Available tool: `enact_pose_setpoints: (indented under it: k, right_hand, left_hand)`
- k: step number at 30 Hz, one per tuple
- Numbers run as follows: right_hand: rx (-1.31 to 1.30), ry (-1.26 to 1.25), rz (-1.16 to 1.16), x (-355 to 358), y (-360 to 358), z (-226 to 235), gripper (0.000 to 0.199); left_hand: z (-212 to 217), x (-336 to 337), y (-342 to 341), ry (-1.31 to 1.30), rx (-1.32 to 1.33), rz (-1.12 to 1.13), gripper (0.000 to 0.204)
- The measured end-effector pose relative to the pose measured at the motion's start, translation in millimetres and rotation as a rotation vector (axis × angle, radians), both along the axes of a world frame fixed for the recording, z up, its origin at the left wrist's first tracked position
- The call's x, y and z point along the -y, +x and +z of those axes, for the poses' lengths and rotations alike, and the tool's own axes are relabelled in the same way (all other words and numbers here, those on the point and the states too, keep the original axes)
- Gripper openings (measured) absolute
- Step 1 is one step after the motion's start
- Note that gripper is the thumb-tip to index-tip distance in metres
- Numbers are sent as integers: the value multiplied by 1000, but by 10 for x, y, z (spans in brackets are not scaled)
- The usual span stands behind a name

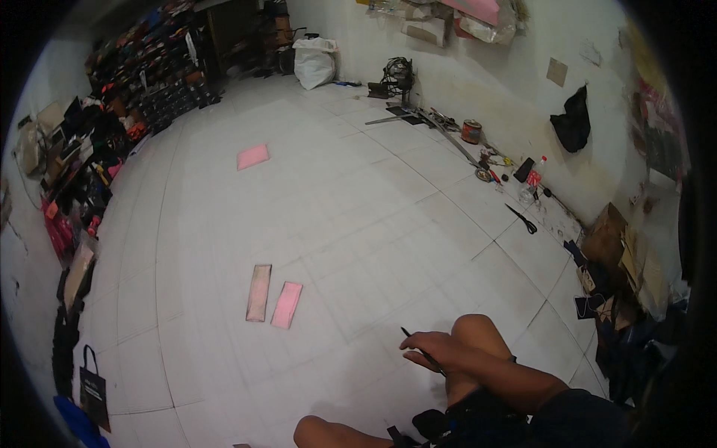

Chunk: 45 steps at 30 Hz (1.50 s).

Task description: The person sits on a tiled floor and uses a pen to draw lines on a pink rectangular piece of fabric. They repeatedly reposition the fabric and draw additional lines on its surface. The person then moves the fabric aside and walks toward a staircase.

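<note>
My right hand (435, 349) rests by my raised right knee, its fingers closed around a slim dark pen-like stick (407, 334). The tip of the stick points up and left, above the pale tiled floor (358, 246). My left hand does not show; only my left knee appears at the lower edge. In front of me to the left, a brownish-pink rectangular strip (258, 293) lies flat beside a shorter bright pink strip (287, 305), with a narrow gap between them. Farther off lies a pink piece (253, 156), also flat.
Along the right wall are black scissors (523, 219), a plastic bottle (534, 178), a red tin (471, 131), long metal bars (452, 138) and a fan (398, 75). A white sack (314, 63) stands at the back. Piled goods (149, 67) line the left; a black bag (93, 388) sits near left.
</note>
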State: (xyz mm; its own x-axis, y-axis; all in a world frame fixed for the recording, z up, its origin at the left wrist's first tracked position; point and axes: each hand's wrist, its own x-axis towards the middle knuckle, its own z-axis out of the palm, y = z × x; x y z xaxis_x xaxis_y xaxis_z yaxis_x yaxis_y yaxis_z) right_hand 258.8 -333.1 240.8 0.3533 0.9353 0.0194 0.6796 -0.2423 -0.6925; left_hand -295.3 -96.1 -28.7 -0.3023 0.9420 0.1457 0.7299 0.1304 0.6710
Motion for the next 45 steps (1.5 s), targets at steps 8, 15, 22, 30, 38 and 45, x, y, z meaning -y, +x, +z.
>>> enact_pose_setpoints:
  k: [8, 15, 22, 30, 38, 45]
  right_hand:
    - [-102, 261, 29, -650, -311, -365, 20]
    - [-322, 41, 20, -1264, -273, -537, 52]
    - [-256, -71, 46, -1520, -232, -1157, 48]
    - [-280, -220, 141, -1656, -251, -1215, 46]
    - [-275, -208, 169, -1727, -263, -1212, 45]
    - [-283, -235, 139, -1593, -179, -1319, 45]
  left_hand:
    - [1397, 492, 1161, -99, 543, -108, 31]
    - [2156, 813, 1854, -78, 761, -117, 30]
    - [2209, 1363, 2162, -286, 224, -526, 55]
    - [1468, 1305, 1776, -361, -11, -666, 74]
    - [1572, 1183, 1710, -294, -269, -622, 83]
    - [2192, 1381, 2214, -596, -3, -540, 93]
